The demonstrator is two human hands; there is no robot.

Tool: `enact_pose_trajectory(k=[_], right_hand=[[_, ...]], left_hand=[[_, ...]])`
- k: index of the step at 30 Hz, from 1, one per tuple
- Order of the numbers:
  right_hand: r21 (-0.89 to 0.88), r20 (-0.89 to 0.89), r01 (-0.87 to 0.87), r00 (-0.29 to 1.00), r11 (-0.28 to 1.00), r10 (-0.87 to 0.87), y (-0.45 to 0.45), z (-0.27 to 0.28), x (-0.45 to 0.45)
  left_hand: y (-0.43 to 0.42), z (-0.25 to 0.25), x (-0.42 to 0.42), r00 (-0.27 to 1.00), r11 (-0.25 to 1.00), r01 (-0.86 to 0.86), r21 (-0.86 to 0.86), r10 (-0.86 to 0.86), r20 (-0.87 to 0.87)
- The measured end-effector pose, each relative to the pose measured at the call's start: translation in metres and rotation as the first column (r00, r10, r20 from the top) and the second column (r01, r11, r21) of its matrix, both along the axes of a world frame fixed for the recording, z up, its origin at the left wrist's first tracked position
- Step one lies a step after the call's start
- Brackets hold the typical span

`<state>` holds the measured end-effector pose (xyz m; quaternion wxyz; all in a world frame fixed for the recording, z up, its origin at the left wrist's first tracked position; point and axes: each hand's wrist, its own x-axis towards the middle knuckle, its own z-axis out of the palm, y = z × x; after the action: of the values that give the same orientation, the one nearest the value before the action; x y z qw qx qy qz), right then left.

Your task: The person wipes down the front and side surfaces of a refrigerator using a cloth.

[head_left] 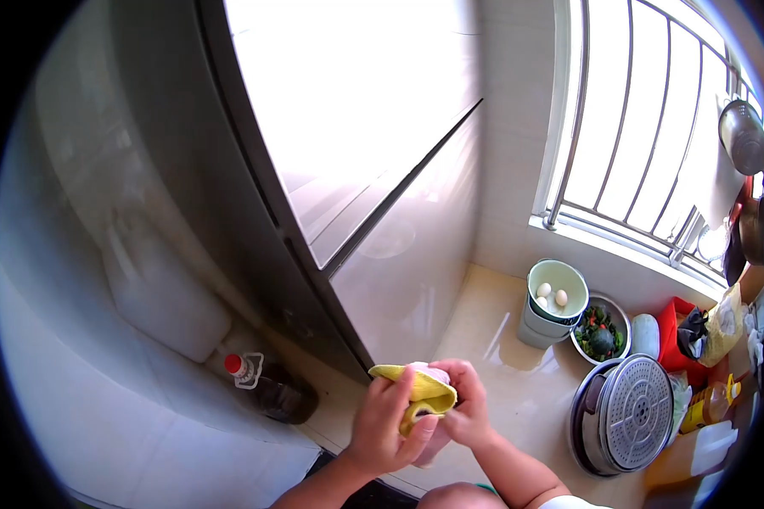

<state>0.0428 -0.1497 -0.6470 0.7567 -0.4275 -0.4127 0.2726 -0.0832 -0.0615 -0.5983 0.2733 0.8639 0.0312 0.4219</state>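
Note:
A folded yellow cloth point(431, 395) with some pinkish material at its edge and underneath is bunched between my two hands, in front of the fridge's lower corner. My left hand point(385, 428) grips it from the left, the thumb lying across its lower part. From the right, my right hand point(467, 405) has its fingers curled over the top edge. What lies inside the folds is hidden. Just beyond the hands stands a tall, glossy grey refrigerator point(399, 263), its two doors closed.
Left of the fridge, a dark bottle with a red cap point(272, 392) stands by the wall. On the floor to the right are a pale green bucket point(545, 329) with eggs, a bowl of greens point(620, 321) and stacked steamer pans point(637, 413). A barred window point(628, 127) is above.

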Motion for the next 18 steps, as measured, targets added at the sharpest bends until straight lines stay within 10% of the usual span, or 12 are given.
enact_pose_trajectory(k=[8, 10, 12, 18], right_hand=[[0.265, -0.244, 0.347, 0.927, 0.900, -0.286, 0.068, 0.054, 0.024], [0.347, 0.267, 0.431, 0.805, 0.833, -0.529, 0.095, 0.049, 0.011], [0.452, 0.394, 0.510, 0.622, 0.732, -0.677, 0.105, 0.055, -0.002], [0.450, 0.231, 0.677, 0.542, 0.582, -0.808, 0.148, 0.101, 0.076]], left_hand=[[0.049, 0.030, 0.001, 0.909, 0.917, -0.398, 0.021, 0.391, 0.146], [0.060, 0.035, 0.012, 0.866, 0.868, -0.477, 0.135, 0.439, 0.240], [0.066, 0.041, 0.019, 0.878, 0.885, -0.452, 0.115, 0.419, 0.231], [0.084, 0.031, 0.052, 0.822, 0.810, -0.535, 0.238, 0.435, 0.366]])
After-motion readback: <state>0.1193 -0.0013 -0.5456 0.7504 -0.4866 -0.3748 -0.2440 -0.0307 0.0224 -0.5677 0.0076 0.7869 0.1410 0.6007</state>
